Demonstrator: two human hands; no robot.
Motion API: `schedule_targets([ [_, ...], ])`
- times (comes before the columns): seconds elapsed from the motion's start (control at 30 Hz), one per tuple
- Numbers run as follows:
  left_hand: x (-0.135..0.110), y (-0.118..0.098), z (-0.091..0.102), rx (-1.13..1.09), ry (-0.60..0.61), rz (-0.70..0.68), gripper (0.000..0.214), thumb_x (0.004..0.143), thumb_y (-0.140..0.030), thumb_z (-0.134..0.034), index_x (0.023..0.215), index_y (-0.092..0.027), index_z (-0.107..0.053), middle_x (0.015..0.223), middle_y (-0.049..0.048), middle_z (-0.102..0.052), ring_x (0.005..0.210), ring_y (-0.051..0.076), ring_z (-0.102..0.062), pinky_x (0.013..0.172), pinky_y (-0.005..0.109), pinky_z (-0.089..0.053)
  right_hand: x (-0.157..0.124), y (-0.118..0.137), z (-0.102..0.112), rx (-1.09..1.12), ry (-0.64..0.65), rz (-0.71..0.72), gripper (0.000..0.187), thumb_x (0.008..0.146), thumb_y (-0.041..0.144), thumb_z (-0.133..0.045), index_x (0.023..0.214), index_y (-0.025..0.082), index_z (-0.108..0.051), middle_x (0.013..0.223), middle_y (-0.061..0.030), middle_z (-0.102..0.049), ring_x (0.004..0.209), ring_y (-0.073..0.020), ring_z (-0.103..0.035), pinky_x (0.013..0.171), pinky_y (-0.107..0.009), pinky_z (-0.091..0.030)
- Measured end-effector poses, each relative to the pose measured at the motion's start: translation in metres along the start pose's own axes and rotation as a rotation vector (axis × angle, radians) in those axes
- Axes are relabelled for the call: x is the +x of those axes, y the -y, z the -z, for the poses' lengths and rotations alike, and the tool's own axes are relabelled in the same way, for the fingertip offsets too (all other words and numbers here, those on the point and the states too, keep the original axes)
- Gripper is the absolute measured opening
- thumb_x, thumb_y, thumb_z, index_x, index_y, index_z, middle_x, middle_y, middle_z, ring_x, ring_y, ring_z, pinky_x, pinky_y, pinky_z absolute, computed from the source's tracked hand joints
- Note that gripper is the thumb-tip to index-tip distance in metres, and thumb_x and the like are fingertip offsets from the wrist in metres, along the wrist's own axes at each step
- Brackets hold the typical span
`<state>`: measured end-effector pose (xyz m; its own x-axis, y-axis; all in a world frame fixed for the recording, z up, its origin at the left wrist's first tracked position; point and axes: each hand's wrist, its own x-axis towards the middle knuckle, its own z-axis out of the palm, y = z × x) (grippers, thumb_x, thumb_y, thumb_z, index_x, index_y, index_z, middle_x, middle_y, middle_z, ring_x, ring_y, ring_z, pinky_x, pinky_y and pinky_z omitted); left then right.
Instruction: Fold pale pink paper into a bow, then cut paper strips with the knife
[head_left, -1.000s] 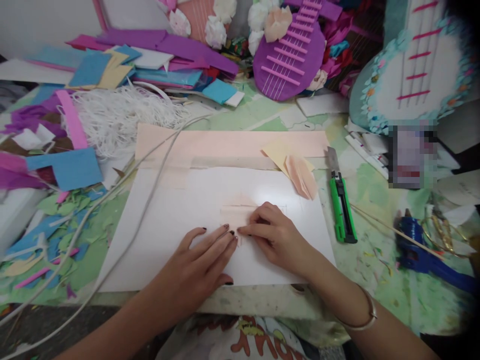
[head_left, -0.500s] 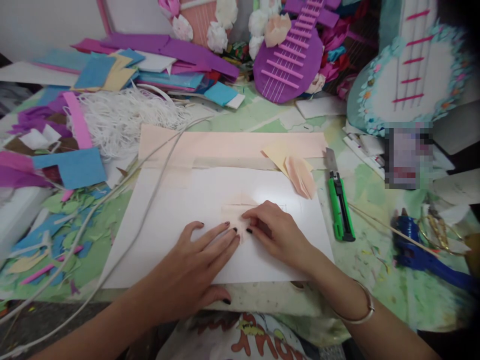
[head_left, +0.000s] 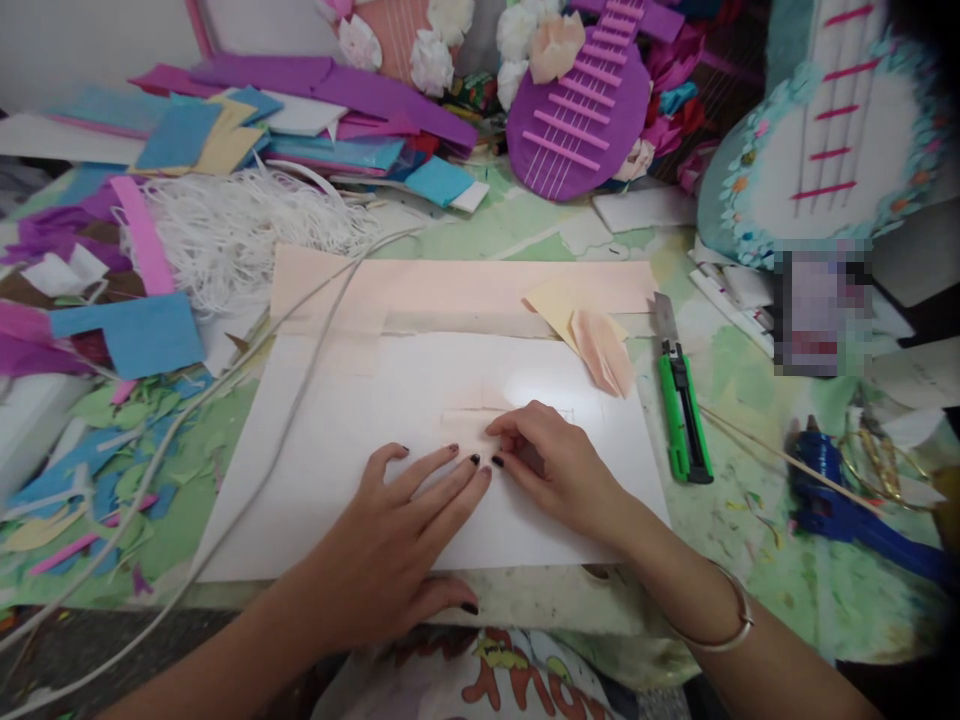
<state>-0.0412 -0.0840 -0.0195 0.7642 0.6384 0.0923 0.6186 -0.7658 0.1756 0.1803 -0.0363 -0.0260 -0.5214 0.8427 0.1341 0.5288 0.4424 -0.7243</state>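
Some pink paper [head_left: 469, 425] hides beneath the left hand [head_left: 405, 530] and right hand [head_left: 559, 470].

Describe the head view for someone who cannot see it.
A person's left hand and right hand press a pale pink paper piece flat on a white board. A green utility knife lies to the right, coloured paper scraps to the left.
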Motion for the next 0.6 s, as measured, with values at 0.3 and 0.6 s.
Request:
schedule_targets([
  [0.3, 0.004, -0.0118, -0.0096, -0.034, -0.077, 0.096, 0.073, 0.084, -0.066, -0.044, 0.136, -0.015, -0.046, 0.132, 0.0118, -0.056, 0.124, 0.035, -0.041, 0.097, 0.056, -0.025, 0.0, 0.0004, 0.0005, -0.002, 0.003, 0.0, 0.021, 0.084, 0.008, -0.05, 0.102, 0.019, -0.053, 0.082, -0.0034, -0.059, 0.082, -0.0173, -0.054, 0.075, -0.032, -0.043],
  [0.6, 0.0042, -0.0109, -0.009, -0.021, -0.075, 0.08, 0.072, 0.085, -0.066, -0.042, 0.136, -0.015, -0.046, 0.133, 0.0116, -0.056, 0.124, 0.034, -0.041, 0.098, 0.055, -0.023, 0.0005, 0.0009, 0.0003, 0.001, -0.003, 0.008, 0.02, 0.085, 0.009, -0.049, 0.102, 0.02, -0.053, 0.082, -0.0033, -0.059, 0.082, -0.0177, -0.053, 0.074, -0.032, -0.043],
])
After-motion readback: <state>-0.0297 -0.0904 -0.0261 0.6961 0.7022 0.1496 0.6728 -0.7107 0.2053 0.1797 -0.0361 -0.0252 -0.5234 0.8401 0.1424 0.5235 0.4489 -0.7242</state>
